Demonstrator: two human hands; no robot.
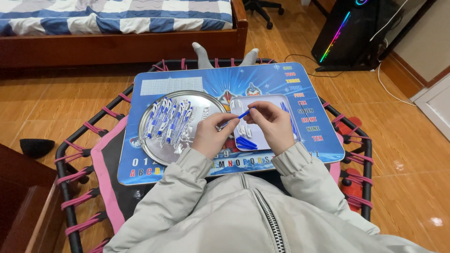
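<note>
My left hand (212, 134) and my right hand (270, 122) meet over a blue lap board (187, 82), together pinching a thin blue pen part (238, 117) between their fingertips. Left of the hands, a round silver tray (208, 101) holds several clear pens with blue caps (169, 122). Under my right hand lies a white rectangular tray (262, 97) with loose blue pen parts (245, 143) and small white pieces (244, 130).
The board rests on a small trampoline (77, 154) with a black frame and pink cords. A bed (117, 28) with a blue-checked cover stands behind, a lit computer tower (349, 30) at the back right, and a dark wooden cabinet (21, 201) at the left.
</note>
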